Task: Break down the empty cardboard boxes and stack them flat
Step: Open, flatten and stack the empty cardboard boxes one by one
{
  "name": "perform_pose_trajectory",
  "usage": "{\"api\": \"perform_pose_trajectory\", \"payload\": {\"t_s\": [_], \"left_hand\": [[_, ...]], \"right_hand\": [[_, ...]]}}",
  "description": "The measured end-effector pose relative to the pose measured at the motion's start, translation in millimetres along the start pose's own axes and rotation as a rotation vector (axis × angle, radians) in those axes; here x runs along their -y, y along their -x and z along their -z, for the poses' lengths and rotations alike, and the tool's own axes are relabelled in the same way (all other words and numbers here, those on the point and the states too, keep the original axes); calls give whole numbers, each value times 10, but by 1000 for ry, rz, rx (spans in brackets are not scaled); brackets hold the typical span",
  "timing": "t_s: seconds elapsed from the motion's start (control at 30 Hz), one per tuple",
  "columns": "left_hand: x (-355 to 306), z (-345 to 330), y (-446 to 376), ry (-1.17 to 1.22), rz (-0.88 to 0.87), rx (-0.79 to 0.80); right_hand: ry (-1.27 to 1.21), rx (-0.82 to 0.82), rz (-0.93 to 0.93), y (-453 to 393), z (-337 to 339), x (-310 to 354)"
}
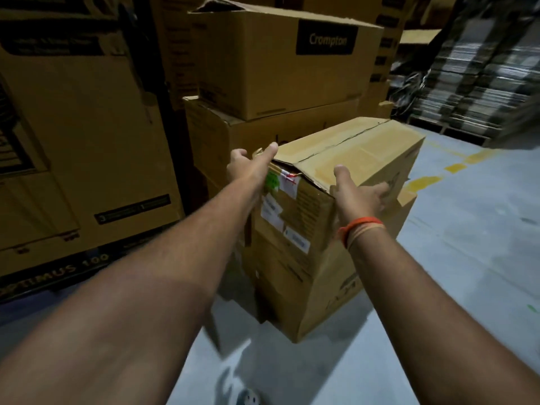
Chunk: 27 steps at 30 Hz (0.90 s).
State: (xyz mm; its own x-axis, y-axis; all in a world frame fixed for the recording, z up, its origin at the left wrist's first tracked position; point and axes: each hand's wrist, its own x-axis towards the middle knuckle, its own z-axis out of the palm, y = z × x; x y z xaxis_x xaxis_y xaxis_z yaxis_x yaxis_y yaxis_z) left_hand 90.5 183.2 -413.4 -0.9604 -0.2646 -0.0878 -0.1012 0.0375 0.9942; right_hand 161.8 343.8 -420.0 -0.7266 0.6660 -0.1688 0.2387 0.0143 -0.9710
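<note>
A closed brown cardboard box (350, 159) with white labels and a green sticker on its near end sits on top of another box (315, 293) on the floor. My left hand (248, 165) presses against the top box's near left corner, thumb up along the top edge. On the right side panel lies my right hand (359, 194), fingers spread flat and thumb over the top edge. An orange band circles that wrist. Both hands clasp the top box between them.
Behind stand two stacked boxes, the upper one (280, 62) marked Crompton with a torn flap. Tall printed cartons (81, 135) fill the left. Flattened cardboard sits stacked on pallets (479, 83) at the back right. Grey floor (467, 258) with yellow dashes lies to the right.
</note>
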Motion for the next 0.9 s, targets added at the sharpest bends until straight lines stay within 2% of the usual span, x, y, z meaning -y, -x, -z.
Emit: {"api": "perform_pose_trajectory", "payload": {"t_s": [0.07,0.17,0.23,0.27,0.47,0.67,0.8,0.9], "left_hand": [[-42,-118,-238,-44,40,68],[-42,-220,-417,-84,99,263],[-28,-219,-414,-75,113,319],[-20,-191,-385,-71,118,322],[19,271,-53,-96,74,259],[87,1313,562,-195,21,212],[142,2204,1062,-230,15,175],[265,2841,1427,-226,16,103]], "right_hand": [[-54,69,-157,-144,-42,-11],[-127,237,-362,-221,-103,-93],[-176,393,-458,-187,-123,-80],[-188,413,-482,-191,-123,-105],[-318,424,-490,321,-134,-254],[-350,451,-498,1186,-588,-886],[-350,381,-444,2391,-570,-847],[-351,425,-417,3104,-658,-951]]}}
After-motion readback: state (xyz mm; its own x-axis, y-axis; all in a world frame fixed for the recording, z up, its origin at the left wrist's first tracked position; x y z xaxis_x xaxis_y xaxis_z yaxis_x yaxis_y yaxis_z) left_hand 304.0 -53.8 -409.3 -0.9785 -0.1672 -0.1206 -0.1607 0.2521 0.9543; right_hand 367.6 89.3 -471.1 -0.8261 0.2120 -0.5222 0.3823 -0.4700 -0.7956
